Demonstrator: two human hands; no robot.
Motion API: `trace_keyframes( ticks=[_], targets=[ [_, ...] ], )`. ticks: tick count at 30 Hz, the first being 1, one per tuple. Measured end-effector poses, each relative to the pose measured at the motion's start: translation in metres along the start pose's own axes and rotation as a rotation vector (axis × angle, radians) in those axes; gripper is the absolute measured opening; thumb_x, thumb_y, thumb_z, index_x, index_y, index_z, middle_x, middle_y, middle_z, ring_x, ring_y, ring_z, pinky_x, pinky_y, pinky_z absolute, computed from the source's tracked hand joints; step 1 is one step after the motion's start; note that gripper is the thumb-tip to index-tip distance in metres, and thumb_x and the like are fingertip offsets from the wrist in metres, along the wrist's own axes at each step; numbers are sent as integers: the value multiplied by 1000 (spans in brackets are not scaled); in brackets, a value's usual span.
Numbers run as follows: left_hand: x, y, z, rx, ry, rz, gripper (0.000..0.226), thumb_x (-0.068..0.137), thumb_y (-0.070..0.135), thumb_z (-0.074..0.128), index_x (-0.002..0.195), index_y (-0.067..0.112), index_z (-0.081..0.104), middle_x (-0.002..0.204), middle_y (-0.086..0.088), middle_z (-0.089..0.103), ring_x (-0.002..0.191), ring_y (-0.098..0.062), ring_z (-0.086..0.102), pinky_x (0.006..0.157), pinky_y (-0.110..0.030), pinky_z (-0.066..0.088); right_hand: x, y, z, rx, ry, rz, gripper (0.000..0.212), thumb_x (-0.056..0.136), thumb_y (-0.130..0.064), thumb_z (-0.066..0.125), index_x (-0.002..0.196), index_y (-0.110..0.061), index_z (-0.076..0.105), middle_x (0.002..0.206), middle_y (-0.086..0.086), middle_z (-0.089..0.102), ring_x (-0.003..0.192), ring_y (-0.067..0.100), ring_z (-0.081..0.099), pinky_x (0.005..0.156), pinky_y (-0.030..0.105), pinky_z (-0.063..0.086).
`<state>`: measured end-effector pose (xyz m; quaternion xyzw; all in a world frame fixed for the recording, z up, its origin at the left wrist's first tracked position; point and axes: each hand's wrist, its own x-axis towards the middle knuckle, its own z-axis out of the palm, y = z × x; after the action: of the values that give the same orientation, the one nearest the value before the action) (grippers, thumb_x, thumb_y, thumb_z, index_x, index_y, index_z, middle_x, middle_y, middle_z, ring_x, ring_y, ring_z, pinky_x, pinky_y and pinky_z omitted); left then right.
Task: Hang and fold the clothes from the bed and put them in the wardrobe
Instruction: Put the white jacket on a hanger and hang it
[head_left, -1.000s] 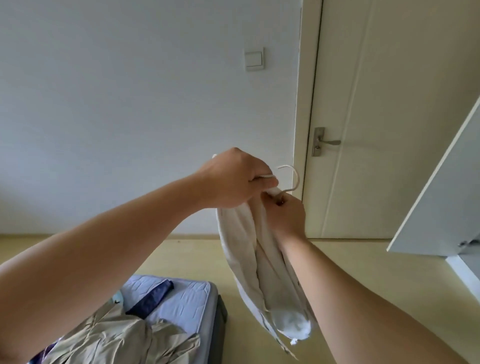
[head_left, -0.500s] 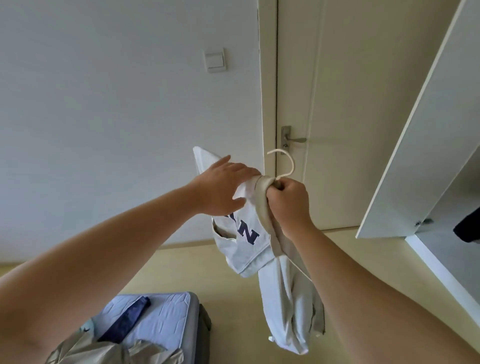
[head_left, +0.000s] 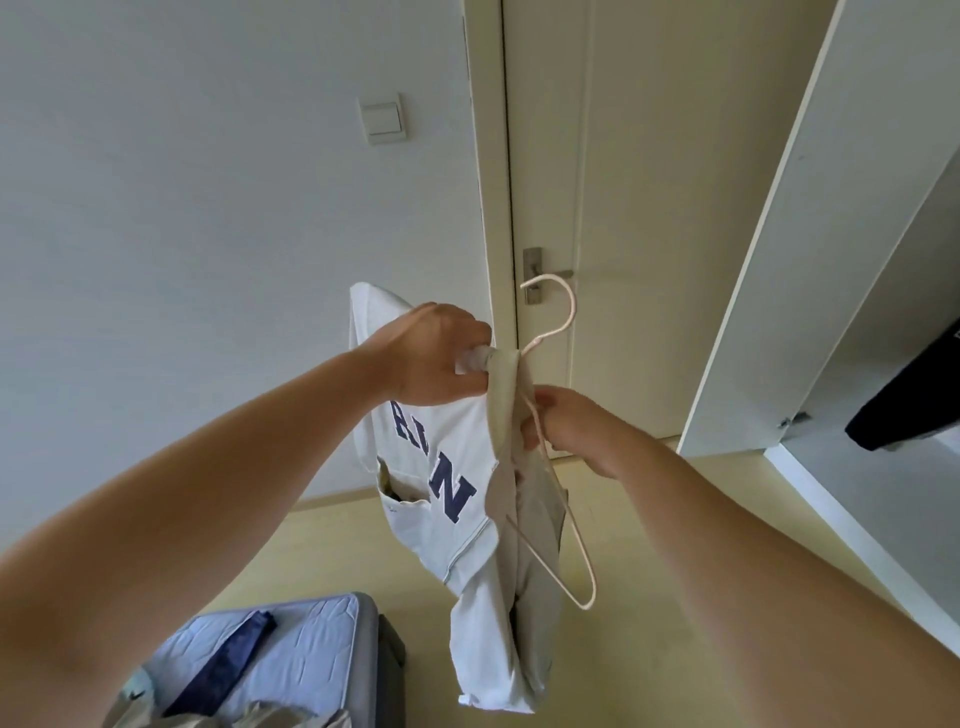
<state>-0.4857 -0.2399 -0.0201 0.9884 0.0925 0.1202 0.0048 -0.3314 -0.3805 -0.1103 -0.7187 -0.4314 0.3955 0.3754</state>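
My left hand (head_left: 436, 358) is curled tight round the bunched neck of the white top (head_left: 441, 467) with navy letters, right at the base of the hanger (head_left: 573, 307) hook. My right hand (head_left: 576, 426) pinches the hanger's wire arm together with a beige fold of cloth. The hanger is tilted, hook up and one shoulder pointing at the floor, with the top draped from it in mid-air. On the bed (head_left: 311, 634) lie a navy garment (head_left: 228, 660) and, at the near edge, a beige one (head_left: 260, 719). The wardrobe door (head_left: 831, 208) stands open on my right.
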Motion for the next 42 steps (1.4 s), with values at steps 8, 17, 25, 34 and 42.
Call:
trace_keyframes(
  ticks=[8,17,25,34,42],
  targets=[
    [-29,-27,-10,66,59,-2,55,76,72,54,83,17,60,71,3,54,69,-24,53,70,-33,44,11,55,33,-365,-19,129,41,93,-51,59,103,-14,72,101,5,71,95,23,66,87,36,54],
    [-64,-72,2,273,-25,-538,88,50,108,23,65,26,52,67,6,57,71,-24,57,61,-34,51,26,37,28,-216,381,15,32,92,-53,60,86,-24,49,83,-2,59,73,16,58,54,29,35],
    [-65,-60,12,529,-34,-608,97,58,107,9,57,23,57,55,3,52,47,-16,43,47,-23,25,21,-44,-9,-510,580,-73,20,84,-32,65,86,-17,52,88,3,60,80,30,59,62,30,40],
    [-49,-58,23,-270,278,-846,70,59,84,53,43,18,37,36,9,34,41,-17,38,43,-23,27,24,-47,7,-416,542,108,30,98,-28,50,119,-8,53,106,7,60,85,30,56,67,32,41],
    [-22,-44,52,-360,276,-813,74,64,84,50,43,16,34,32,7,31,38,-15,33,42,-23,25,21,-49,6,-210,674,-34,12,88,-14,47,100,-17,46,84,-4,53,75,21,53,52,28,31]
  ],
)
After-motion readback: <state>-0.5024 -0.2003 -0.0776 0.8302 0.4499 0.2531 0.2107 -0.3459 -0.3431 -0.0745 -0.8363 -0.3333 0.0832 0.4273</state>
